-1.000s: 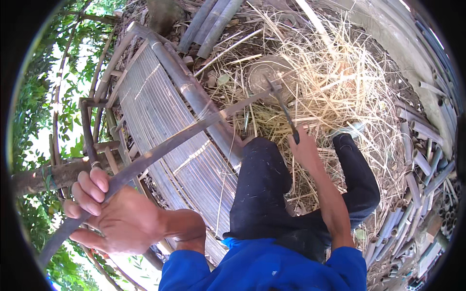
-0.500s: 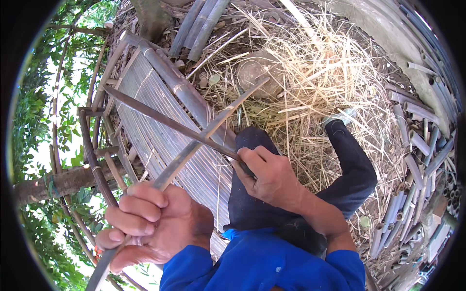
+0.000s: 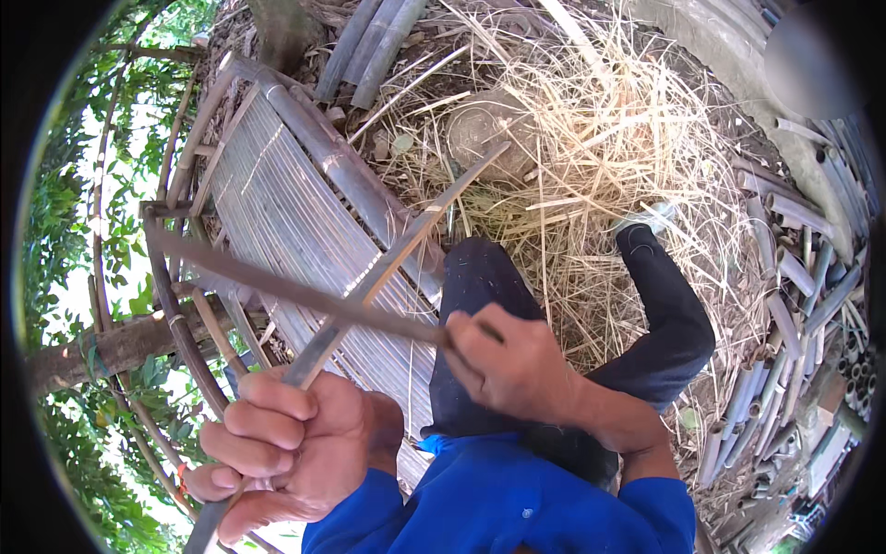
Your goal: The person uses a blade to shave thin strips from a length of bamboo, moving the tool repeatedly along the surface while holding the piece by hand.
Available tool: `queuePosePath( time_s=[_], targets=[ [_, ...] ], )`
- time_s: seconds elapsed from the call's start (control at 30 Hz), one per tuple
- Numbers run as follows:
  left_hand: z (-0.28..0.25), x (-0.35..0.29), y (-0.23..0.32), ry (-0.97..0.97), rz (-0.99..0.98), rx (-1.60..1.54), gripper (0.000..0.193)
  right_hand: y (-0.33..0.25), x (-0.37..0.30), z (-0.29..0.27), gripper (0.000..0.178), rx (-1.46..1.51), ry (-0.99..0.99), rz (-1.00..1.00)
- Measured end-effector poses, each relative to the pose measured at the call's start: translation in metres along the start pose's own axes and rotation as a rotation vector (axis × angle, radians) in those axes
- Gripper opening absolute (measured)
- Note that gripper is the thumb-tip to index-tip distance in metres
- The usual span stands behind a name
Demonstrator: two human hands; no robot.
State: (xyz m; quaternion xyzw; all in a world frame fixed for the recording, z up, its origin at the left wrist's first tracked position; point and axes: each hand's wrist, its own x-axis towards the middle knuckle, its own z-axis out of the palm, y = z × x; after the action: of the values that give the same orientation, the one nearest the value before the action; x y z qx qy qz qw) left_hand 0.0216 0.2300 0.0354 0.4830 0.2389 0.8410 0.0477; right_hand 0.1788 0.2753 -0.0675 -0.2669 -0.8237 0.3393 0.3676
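My left hand point(image 3: 291, 448) is closed around the lower part of a long, narrow bamboo strip point(image 3: 406, 245), which slants up to the right and has a paler shaved patch on its side. In my right hand point(image 3: 521, 369) is the handle of a long-bladed knife point(image 3: 277, 291), its fingers wrapped round it. The blade, smeared by motion, points up to the left and crosses the strip a little above my left fist. I cannot tell whether its edge bites into the strip.
A slatted bamboo bench point(image 3: 286, 198) stands at the left of my legs. Pale shavings point(image 3: 637, 138) cover the ground ahead, around a round stump point(image 3: 480, 138). Cut bamboo poles point(image 3: 374, 46) lie at the top, and many bamboo pieces point(image 3: 794, 212) are stacked along the right.
The knife has slid down along the strip toward my left fist, and my right hand has dropped slightly. My left hand and the strip have hardly moved.
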Motion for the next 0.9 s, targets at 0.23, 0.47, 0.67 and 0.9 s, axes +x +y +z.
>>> queuePosePath(
  time_s=[0.23, 0.47, 0.67, 0.9],
  targets=[
    [-0.005, 0.001, -0.011, 0.032, 0.077, 0.038, 0.044, 0.008, 0.006, -0.004, 0.021, -0.040, -0.079, 0.085],
    [-0.004, 0.005, -0.002, 0.086, -0.001, 0.065, 0.051, 0.048, 0.020, 0.005, 0.014, -0.138, -0.009, 0.101],
    [-0.004, 0.011, -0.017, 0.039, -0.014, -0.058, 0.045, 0.120, 0.020, 0.019, 0.020, -0.175, -0.070, 0.473],
    [-0.015, 0.017, -0.053, 0.047, 0.035, -0.051, 0.043, 0.173, 0.023, 0.035, 0.017, -0.152, -0.012, 0.213]
  ],
)
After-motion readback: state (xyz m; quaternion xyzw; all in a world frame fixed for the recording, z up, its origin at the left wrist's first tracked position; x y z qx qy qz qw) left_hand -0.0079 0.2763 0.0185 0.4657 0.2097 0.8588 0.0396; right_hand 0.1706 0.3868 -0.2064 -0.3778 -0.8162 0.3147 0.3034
